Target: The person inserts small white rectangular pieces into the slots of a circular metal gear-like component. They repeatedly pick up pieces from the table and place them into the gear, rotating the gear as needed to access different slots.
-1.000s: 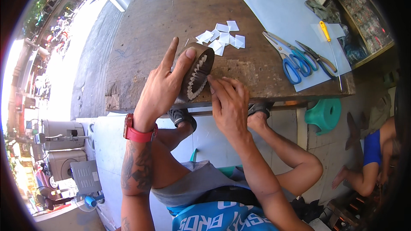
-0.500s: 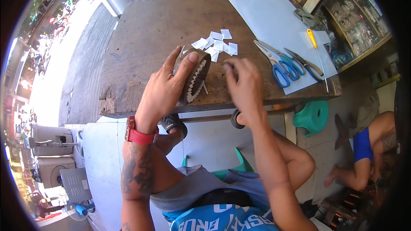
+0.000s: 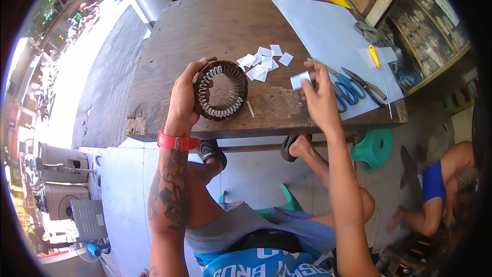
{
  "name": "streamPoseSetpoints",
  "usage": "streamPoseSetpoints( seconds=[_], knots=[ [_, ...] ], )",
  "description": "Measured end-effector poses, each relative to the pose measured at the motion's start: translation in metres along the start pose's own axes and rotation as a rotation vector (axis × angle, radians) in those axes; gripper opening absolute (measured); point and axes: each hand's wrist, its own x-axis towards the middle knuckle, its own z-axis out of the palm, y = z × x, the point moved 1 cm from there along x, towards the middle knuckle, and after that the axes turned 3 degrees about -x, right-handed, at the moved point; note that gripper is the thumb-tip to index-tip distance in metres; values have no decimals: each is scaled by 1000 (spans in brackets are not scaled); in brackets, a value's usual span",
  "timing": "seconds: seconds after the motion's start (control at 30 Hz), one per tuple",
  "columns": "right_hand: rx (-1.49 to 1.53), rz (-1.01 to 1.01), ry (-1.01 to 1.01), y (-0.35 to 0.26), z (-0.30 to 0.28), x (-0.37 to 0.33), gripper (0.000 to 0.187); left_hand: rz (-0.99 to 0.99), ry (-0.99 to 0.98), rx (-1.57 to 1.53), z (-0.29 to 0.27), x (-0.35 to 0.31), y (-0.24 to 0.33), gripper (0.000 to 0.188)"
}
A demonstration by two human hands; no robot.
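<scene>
My left hand (image 3: 182,97) is wrapped around the left side of a slotted motor stator core (image 3: 242,86), a dark ring held just over the table's front part. White paper liners sit in many of its inner slots, and its open face is turned toward me. My right hand (image 3: 323,97) pinches a small white paper piece (image 3: 299,80) between thumb and fingers, to the right of the ring and apart from it. Several similar paper squares (image 3: 266,62) lie in a loose pile beyond the ring. A narrow white strip (image 3: 250,109) rests beside it.
On the wooden table (image 3: 205,31), a large white sheet (image 3: 328,31) carries blue-handled scissors (image 3: 344,90), pliers (image 3: 366,82) and a yellow-handled screwdriver (image 3: 375,57). A green stool (image 3: 372,149) stands at the right below the table. Another person's leg (image 3: 433,195) shows at far right.
The stator core has turned from a steep tilt to show its open face. My right hand has moved right, and a white paper piece now shows in its fingers.
</scene>
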Motion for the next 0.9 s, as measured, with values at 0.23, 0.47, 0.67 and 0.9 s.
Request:
streamPoseSetpoints(
  seconds=[0.23,0.47,0.67,0.9],
  knots=[
    [10,-219,-154,-32,27,-66,37,-43,-3,26,-15,13,-4,39],
    [-264,-601,86,-37,68,-61,35,-66,18,76,-13,7,0,39],
    [-300,-592,174,-32,90,-51,28,26,48,68,1,-1,-3,43],
    [-250,-534,151,-30,102,-64,27,92,9,100,11,-10,-3,43]
  ],
)
